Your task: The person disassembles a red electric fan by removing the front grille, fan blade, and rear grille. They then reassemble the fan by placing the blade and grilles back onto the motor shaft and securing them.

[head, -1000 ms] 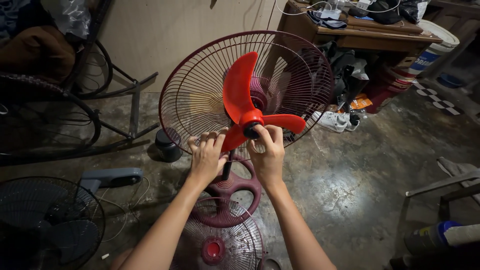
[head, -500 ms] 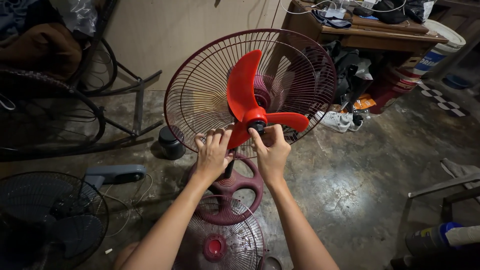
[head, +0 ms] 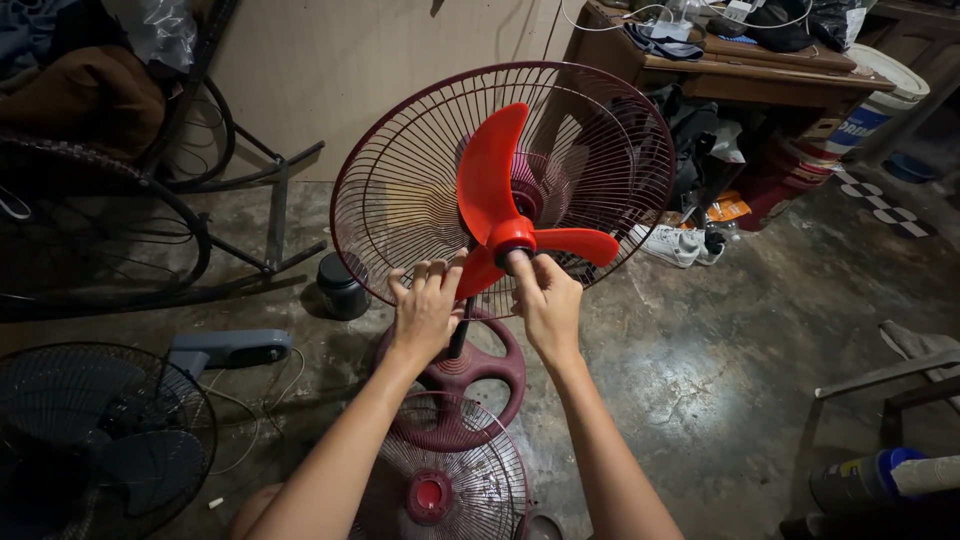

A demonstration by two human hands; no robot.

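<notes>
1. Fan blade, red, sits on the shaft in front of the rear grille, above the round base.
2. Left hand has fingers spread against the lower blade; best to hold it firm so the blade cannot turn.
3. Right hand pinches the hub cap; twisting squarely should avoid cross-threading.

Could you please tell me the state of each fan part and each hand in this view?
Red fan blade: mounted in rear grille.
Rear grille: upright, front uncovered.
Front grille: off, flat on floor.
Left hand: steadying lower blade.
Right hand: fingers pinching hub cap.
</notes>
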